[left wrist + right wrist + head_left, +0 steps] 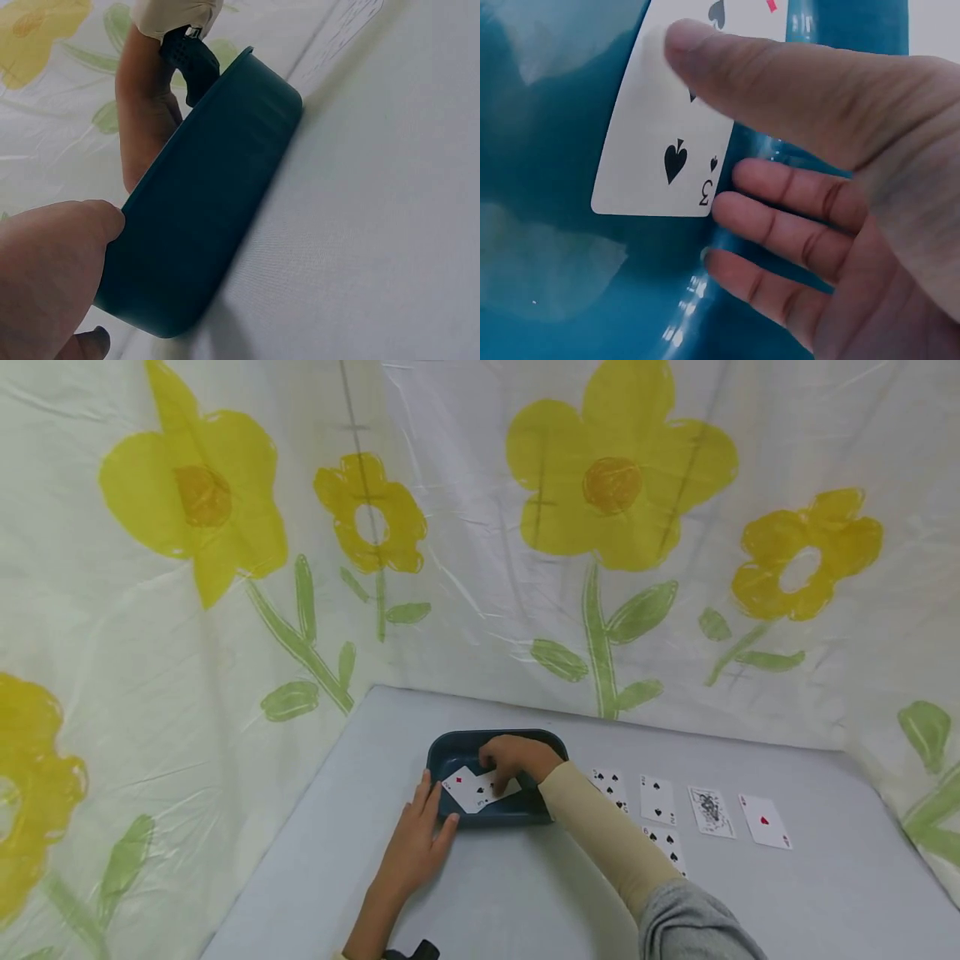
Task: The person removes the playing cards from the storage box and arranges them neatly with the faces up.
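Note:
A dark teal plastic tray (517,819) stands on the table. Inside it lie a card with a red diamond (459,782) and a three of spades (641,172), overlapping. My right hand (519,758) reaches into the tray from the right. Its thumb (727,67) lies across the face of the three of spades, and several curled fingertips sit at the card's edge; the index finger is hidden. My left hand (414,843) rests at the tray's near left corner, fingers extended along the left side and thumb (105,221) against the outer wall.
Right of the tray, playing cards lie face up on the white table (525,893): a spade card (611,788) partly behind the right sleeve, a two of spades (657,799), a black-figured card (711,812), an ace of hearts (765,821) and another spade card (666,847). A flowered curtain (465,568) hangs behind.

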A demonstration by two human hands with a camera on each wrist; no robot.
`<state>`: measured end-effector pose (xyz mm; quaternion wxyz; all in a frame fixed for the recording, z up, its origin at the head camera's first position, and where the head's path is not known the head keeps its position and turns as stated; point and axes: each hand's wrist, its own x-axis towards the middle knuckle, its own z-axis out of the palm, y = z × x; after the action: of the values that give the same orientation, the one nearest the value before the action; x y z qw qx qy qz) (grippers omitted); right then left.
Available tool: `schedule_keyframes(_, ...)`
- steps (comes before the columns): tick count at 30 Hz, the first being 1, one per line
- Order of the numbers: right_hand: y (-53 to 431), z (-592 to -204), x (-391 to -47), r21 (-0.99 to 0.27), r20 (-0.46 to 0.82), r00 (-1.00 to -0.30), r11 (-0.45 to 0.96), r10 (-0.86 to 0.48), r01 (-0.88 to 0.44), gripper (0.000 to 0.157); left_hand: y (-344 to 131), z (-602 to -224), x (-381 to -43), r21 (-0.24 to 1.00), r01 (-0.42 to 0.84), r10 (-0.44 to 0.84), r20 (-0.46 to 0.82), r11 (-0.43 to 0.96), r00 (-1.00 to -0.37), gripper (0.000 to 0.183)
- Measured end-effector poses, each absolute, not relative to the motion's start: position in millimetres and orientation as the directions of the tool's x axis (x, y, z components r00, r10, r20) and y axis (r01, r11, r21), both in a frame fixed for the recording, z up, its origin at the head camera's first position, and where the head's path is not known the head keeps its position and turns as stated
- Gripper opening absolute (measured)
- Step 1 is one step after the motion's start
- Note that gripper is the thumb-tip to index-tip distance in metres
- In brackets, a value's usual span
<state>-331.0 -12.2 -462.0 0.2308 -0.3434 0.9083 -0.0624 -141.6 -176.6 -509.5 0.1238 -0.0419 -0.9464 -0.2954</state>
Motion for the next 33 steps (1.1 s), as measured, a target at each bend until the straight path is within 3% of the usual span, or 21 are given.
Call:
schedule_keyframes(9, -16.9, -455.5, -322.4, -0.181, -0.365, -0.690, 0.775, -0.624, -0.605, 0.036, -177.6, -506.3, -141.2, 0.544, 0.168, 0.011, 0.279, 0.822, -0.960, 0.065)
schedule_keyframes(15, -17.1, -454.3, -315.8, -0.137, -0.369, -0.713, 0.793, -0.597, -0.593, 0.035, -176.7, -507.4, -141.1, 0.552, 0.140, 0.005, 0.239, 0.822, -0.971, 0.065)
schedule_keyframes(24, -15.9, -457.7, -313.5, -0.183, -0.348, -0.712, 0.789, -0.610, -0.586, 0.026, -176.8, -507.6, -138.5, 0.548, 0.129, 0.005, 0.222, 0.826, -0.975, 0.064)
schedule_keyframes(27, -13.6, -456.7, -313.8, -0.193, -0.364, -0.698, 0.783, -0.617, -0.591, 0.029, -176.9, -508.0, -138.8, 0.548, 0.124, 0.004, 0.215, 0.827, -0.977, 0.065)
schedule_keyframes(33, -10.5, -452.1, -314.4, -0.221, -0.393, -0.696, 0.797, -0.601, -0.563, 0.049, -177.2, -508.0, -140.3, 0.546, 0.134, 0.004, 0.234, 0.827, -0.972, 0.065)
